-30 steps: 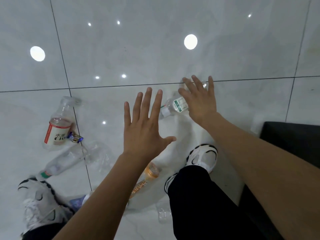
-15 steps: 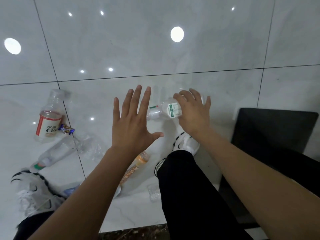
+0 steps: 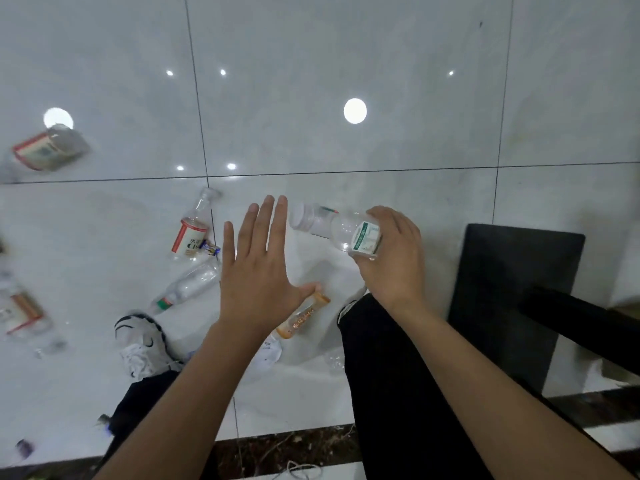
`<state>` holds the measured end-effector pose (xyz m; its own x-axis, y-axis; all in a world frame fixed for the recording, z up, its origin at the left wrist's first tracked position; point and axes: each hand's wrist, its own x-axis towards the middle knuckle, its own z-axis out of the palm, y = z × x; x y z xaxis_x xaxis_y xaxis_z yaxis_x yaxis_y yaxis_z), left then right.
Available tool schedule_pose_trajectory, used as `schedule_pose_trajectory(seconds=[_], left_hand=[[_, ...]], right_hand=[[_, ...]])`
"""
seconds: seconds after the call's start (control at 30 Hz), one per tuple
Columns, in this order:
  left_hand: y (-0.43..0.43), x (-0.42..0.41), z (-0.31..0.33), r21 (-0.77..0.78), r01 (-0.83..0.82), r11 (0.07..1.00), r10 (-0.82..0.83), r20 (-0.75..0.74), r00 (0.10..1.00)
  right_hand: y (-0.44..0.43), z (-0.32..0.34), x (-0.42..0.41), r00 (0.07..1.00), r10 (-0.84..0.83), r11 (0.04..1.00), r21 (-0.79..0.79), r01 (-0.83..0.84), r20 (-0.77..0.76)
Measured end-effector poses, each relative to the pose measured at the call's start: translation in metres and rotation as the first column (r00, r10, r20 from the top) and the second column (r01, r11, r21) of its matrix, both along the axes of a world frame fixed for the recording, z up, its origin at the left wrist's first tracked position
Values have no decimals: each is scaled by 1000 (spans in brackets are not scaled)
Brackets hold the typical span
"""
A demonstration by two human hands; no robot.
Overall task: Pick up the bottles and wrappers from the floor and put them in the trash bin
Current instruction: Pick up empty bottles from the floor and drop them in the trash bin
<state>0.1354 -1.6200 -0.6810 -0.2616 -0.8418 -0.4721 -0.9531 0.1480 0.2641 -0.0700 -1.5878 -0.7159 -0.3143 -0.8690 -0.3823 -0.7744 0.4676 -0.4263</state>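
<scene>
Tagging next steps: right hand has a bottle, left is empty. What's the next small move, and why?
Probably carry the right hand rightward to the black container, which looks like the bin, though I can't confirm that. It grips the clear green-labelled bottle above the floor, so the pick looks done. The left hand is open and holds nothing.

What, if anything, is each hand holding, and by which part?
The right hand grips a clear bottle around its labelled body, cap end free; the left hand holds nothing.
</scene>
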Motion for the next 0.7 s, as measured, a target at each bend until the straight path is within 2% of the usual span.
schedule_pose_trajectory(seconds=[0.1, 0.23, 0.37, 0.5, 0.7], left_hand=[[-3, 28, 48, -48, -8, 999, 7, -37, 999], [-13, 68, 127, -107, -35, 994, 28, -65, 997], [-22, 109, 213, -158, -60, 986, 44, -102, 994], [-20, 145, 304, -134, -116, 984, 92, -171, 981], [-6, 184, 427, -111, -27, 993, -7, -289, 957]], right_hand=[[-3, 60, 34, 994, -53, 995, -84, 61, 100], [-12, 150, 84, 949, -164, 974, -106, 199, 268], [-19, 245, 128, 914, -144, 962, -162, 219, 380], [-19, 340, 160, 880, -104, 963, -174, 206, 464], [-6, 455, 178, 824, -79, 953, -201, 228, 561]])
